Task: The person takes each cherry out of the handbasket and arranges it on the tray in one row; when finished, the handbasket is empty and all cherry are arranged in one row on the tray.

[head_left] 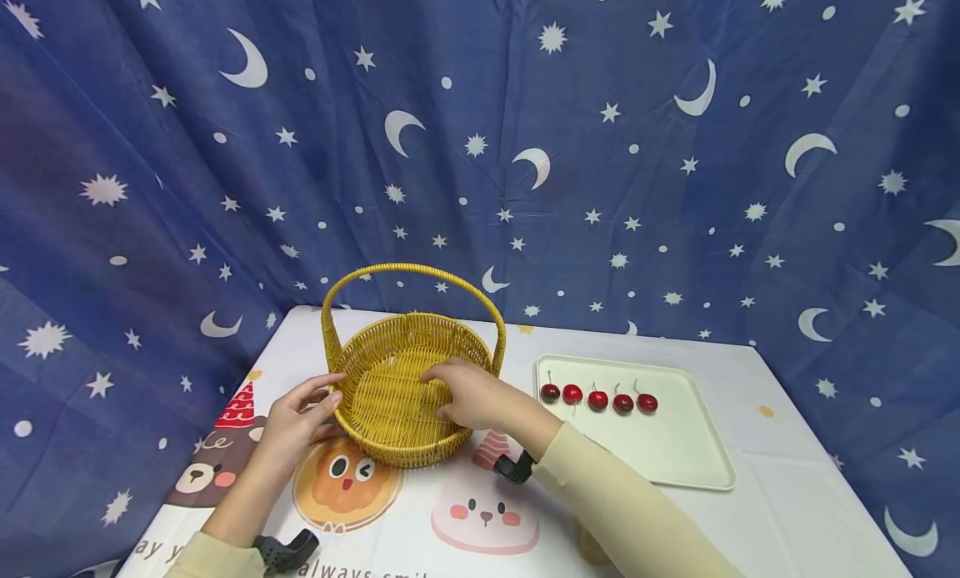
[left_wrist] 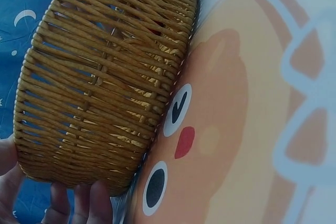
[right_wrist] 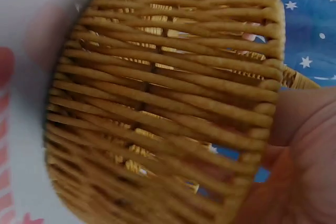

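A yellow woven basket (head_left: 405, 457) with a tall arched handle stands upright on the table. My left hand (head_left: 303, 415) holds its left side, with fingertips (left_wrist: 100, 200) against the outer weave and a digit at the rim. My right hand (head_left: 472, 394) reaches over the right front rim, fingers bent down inside the basket. In the right wrist view this hand (right_wrist: 307, 156) is largely behind the basket wall. A small dark red spot (left_wrist: 156, 28) shows through the weave in the left wrist view. I cannot tell whether the right fingers hold anything.
A cream tray (head_left: 675, 453) lies to the right of the basket. On it several red cherries (head_left: 597, 400) with stems form a row near the back left. The tablecloth (head_left: 780, 478) has cartoon prints. A blue curtain (head_left: 480, 144) with moons and stars hangs behind the table.
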Available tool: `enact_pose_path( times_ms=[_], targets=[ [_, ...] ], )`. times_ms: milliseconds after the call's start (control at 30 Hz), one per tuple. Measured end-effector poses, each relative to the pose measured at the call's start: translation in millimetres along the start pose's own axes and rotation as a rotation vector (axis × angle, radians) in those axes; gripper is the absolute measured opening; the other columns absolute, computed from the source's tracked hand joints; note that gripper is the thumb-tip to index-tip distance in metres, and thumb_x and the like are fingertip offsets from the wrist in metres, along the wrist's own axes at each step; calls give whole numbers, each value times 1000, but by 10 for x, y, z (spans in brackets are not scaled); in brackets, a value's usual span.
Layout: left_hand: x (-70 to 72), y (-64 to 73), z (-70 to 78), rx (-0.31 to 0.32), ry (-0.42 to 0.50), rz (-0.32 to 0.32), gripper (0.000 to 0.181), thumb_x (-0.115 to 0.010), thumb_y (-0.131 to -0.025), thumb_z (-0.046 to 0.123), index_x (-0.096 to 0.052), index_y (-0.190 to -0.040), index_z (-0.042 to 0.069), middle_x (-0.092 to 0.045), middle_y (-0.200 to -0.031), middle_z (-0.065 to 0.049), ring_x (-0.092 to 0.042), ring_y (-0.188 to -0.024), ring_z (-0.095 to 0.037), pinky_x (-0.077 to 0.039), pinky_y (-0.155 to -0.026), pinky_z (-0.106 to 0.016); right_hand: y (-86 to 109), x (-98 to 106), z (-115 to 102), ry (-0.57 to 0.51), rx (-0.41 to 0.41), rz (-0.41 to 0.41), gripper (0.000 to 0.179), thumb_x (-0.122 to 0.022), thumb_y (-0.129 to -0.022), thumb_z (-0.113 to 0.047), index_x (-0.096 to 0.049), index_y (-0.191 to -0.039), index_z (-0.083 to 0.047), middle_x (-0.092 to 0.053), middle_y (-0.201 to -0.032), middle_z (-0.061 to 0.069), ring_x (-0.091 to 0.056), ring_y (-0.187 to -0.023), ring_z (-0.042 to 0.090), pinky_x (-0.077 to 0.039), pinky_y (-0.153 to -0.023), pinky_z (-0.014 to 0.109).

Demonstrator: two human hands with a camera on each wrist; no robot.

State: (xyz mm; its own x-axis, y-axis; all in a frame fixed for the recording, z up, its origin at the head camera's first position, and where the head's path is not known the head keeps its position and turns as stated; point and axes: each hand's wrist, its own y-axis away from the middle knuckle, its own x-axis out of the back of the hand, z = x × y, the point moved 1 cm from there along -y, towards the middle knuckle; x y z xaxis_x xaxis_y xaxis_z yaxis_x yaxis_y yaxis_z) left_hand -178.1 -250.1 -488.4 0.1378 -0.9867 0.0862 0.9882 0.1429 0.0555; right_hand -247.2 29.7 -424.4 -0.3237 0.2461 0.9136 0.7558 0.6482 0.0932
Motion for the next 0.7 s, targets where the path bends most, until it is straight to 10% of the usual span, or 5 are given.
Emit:
enact_pose_path(
  times_ms=[267, 700],
  targets=[
    [-5, 9, -8, -11, 15, -6, 48, -66, -108, 18, -56, -151, 0, -51, -119, -8, -76, -89, -14, -69, -81, -34, -205, -48, -22, 191, -47, -159, 50, -73, -89, 4, -74, -134, -17, -74, -130, 1, -66, -125, 17, -55, -108, 29],
    [4, 6, -30, -33, 11, -4, 48, -67, -108, 18, -57, -151, 0, -52, -118, -7, -75, -86, -12, -69, -79, -34, -276, -141, 36, 154, 82, -107, 25, -76, -88, 5, -81, -99, -17, -72, -91, -6, -60, -85, 10, -53, -81, 22]
  ],
)
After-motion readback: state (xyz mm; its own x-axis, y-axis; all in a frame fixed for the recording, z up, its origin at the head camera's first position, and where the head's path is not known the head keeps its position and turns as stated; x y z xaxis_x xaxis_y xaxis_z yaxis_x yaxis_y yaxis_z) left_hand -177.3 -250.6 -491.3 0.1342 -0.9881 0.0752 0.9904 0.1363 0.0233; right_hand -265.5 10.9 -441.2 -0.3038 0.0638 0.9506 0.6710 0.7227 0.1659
